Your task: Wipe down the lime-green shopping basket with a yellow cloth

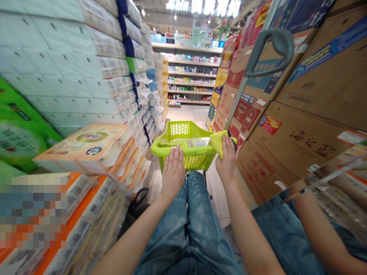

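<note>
In front of my knees stands a lime-green plastic shopping basket cart, its perforated walls visible and a clear label panel on its near rim. My left hand rests at that rim with its fingers stretched out and lying flat, holding nothing. Over the rim's right corner is a yellow cloth with a dark edge. My right hand presses on the cloth, fingers bent over it and the corner. The underside of the cloth is hidden.
Tissue packs are stacked high on the left, with an orange-and-white pack nearer. Cardboard cartons line the right, below a grey loop handle. A mirror-like surface reflects jeans. Stocked shelves close the aisle's far end.
</note>
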Motion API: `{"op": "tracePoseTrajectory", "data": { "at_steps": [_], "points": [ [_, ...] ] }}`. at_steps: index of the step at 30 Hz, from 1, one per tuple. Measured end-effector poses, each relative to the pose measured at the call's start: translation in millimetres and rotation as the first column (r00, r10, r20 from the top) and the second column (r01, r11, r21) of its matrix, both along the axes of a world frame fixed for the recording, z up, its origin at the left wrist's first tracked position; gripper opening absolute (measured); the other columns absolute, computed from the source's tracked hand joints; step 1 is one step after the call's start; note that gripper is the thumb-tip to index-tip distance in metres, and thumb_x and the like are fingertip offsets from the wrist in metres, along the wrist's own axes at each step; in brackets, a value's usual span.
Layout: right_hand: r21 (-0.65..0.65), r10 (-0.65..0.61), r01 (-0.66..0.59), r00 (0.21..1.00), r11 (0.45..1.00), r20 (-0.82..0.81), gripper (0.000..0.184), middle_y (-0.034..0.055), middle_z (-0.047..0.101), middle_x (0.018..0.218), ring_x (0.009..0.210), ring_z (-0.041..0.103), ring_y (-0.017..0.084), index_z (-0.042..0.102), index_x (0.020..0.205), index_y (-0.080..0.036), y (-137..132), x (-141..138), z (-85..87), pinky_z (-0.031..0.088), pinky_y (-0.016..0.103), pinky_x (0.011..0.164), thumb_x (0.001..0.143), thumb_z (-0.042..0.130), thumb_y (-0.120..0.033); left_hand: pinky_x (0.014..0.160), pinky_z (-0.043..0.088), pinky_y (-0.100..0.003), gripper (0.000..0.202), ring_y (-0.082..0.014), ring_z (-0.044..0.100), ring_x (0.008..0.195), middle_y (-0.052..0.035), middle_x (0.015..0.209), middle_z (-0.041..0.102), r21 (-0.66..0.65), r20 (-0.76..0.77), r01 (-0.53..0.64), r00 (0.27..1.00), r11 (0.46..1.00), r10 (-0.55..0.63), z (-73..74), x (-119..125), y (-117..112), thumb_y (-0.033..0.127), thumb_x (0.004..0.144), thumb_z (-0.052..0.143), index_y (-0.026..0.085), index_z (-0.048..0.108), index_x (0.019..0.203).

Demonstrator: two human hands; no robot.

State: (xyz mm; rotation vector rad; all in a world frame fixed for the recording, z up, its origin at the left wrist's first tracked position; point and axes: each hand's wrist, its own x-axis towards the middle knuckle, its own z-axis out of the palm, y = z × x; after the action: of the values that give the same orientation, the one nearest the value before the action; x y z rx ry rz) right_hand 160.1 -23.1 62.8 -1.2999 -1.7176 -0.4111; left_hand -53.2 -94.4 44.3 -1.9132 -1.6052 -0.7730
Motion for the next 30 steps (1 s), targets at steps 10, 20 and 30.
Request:
{"op": "tracePoseTrajectory", "data": {
  "at_steps": [10,20,30],
  "points": [
    [-0.151,0.292,-0.271,0.947,0.951,0.137,0.049,0.0106,0.067,0.109,0.11,0.055,0.029,0.063,0.114,-0.017,23,65,41.7,0.042,0.05,0.105,0.068,0.05,-0.008,0.121,0.025,-0.046,0.069,-0.0265,0.021,0.151,-0.0199,0.155,0.038,0.17,0.065,0.109,0.99,0.979,-0.122,-15.9,-18,14,0.015,0.093,0.044,0.007,0.016,0.156],
    [-0.099,0.216,-0.216,0.976,0.971,-0.009,0.05,0.0101,0.064,0.113,0.112,0.048,0.031,0.06,0.119,-0.017,-34,-12,33.3,0.041,0.046,0.1,0.071,0.052,-0.01,0.119,0.02,-0.056,0.059,-0.033,0.021,0.149,-0.0234,0.15,0.039,0.19,0.225,-0.004,0.974,0.982,-0.04,-3.8,-63,23,0.018,0.089,0.051,0.01,0.039,0.146],
    [-0.142,0.205,-0.204,0.979,0.969,-0.012,0.057,0.0103,0.058,0.128,0.121,0.045,0.031,0.051,0.136,-0.019,-54,-69,31.2,0.036,0.047,0.107,0.079,0.054,-0.018,0.123,0.012,-0.049,0.067,-0.0269,0.025,0.15,-0.018,0.156,0.037,0.065,0.075,0.181,0.98,0.981,-0.186,22.6,-22,18,0.022,0.093,0.043,0.012,0.019,0.155]
  ]
}}
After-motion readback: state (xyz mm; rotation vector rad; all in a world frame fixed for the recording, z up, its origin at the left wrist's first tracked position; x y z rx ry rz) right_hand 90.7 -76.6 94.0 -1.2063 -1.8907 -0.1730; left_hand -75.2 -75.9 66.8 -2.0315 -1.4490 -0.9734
